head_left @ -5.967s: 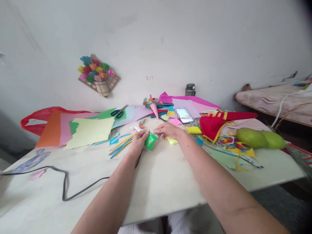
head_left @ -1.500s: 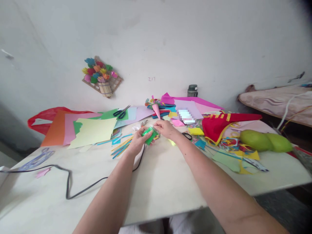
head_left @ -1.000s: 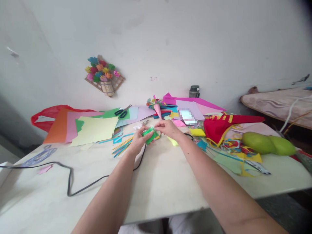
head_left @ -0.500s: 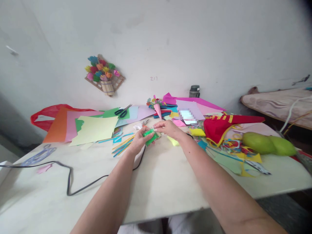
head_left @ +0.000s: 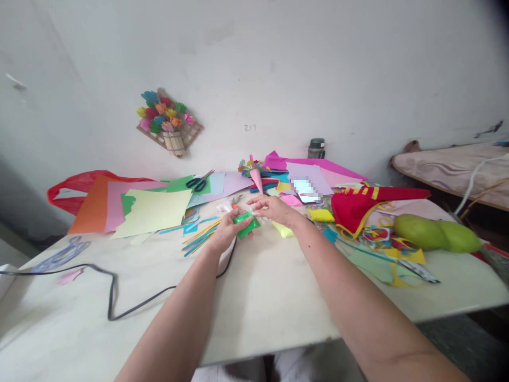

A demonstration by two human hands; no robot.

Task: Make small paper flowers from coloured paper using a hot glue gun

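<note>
Green packet (head_left: 249, 228), in left hand (head_left: 228, 229), thumb (head_left: 243, 223) now across it

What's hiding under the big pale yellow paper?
At the left edge of the pale yellow paper, some green paper and a pink sheet peek out, seemingly tucked partly under it. Whatever lies beneath its middle is covered, so I can't tell.

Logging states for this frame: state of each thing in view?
Left hand: gripping green packet
Green packet: held; opened or sealed unclear
Right hand: fingers bent by packet, grip unclear
Scissors: lying unheld
Flask: upright, lid on
Black cable: slack, bent
Red plastic bag: rumpled
</note>
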